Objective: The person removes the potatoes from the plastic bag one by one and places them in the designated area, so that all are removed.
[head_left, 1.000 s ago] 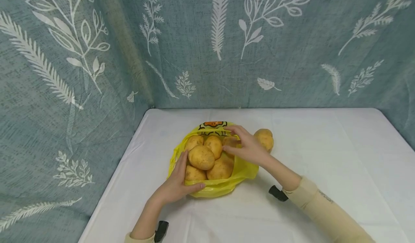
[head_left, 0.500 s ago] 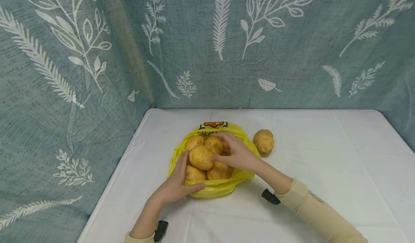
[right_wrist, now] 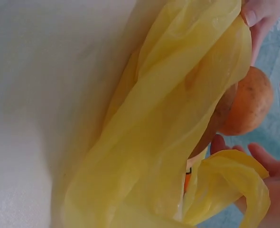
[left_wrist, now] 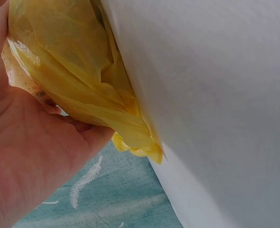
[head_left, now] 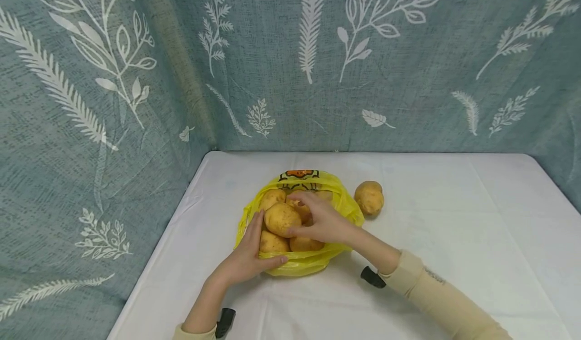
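Observation:
A yellow plastic bag (head_left: 295, 268) stands with its mouth open upward, several potatoes inside. One large potato (head_left: 280, 220) lies on top of the others. My left hand (head_left: 244, 260) rests at the bag's near left, its straight fingers along the potatoes and its thumb over the front rim. The left wrist view shows the bag's side against that palm. My right hand (head_left: 323, 219) reaches over the bag's right side, thumb and fingers spread at the top potato. In the right wrist view, fingertips lie close to this potato (right_wrist: 250, 102); bag plastic hides part of the hand.
Another potato (head_left: 369, 199), lumpy at its far end, lies just right of the bag on the white tablecloth (head_left: 445, 219). A blue-green leaf-patterned curtain (head_left: 390, 67) hangs behind the table and along its left side. Black devices (head_left: 373, 277) sit at the wrists.
My right hand has moved left from the bag's right edge to the top potato. This uncovered the loose potato on the right. My left hand and the potatoes have stayed in place.

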`<state>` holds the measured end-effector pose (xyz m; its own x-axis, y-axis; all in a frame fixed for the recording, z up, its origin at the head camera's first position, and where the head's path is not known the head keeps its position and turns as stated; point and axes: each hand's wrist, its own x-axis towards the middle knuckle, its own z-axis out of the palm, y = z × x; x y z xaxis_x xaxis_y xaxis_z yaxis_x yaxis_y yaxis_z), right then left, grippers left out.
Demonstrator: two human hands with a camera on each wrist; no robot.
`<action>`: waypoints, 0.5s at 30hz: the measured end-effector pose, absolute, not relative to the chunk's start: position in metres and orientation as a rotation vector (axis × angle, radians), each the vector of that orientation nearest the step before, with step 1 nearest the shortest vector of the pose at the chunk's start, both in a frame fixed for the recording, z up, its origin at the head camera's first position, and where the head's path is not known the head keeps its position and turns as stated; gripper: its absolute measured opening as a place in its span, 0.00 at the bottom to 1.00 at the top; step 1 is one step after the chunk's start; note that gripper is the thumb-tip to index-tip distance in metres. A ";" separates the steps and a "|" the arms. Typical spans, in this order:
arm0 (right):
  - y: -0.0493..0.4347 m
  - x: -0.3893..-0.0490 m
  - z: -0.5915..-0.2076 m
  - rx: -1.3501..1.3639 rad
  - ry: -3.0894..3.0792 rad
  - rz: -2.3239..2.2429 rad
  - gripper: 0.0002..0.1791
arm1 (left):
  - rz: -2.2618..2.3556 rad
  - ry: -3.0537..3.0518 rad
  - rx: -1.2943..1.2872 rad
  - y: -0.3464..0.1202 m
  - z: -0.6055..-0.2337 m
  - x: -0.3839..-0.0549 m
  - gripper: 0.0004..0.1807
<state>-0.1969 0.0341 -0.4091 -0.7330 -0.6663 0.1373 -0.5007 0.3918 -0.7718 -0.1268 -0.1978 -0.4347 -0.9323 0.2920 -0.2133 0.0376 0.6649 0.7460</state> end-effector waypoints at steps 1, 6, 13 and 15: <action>0.033 -0.197 -0.409 -1.047 2.453 -1.250 0.40 | 1.140 2.567 0.262 -0.198 -0.435 -0.127 0.66; 0.029 -0.197 -0.412 -1.072 2.477 -1.206 0.40 | 1.146 2.563 0.263 -0.198 -0.434 -0.127 0.65; 0.027 -0.198 -0.418 -1.068 2.480 -1.151 0.41 | 1.148 2.567 0.279 -0.198 -0.435 -0.127 0.66; 0.026 -0.199 -0.420 -1.067 2.479 -1.144 0.41 | 1.149 2.568 0.283 -0.199 -0.435 -0.127 0.66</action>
<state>-0.1987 0.0258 -0.4197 -0.7158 -0.6904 0.1047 -0.5276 0.4365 -0.7288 -0.1273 -0.1985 -0.4347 -0.9317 0.3026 -0.2010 0.0518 0.6583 0.7510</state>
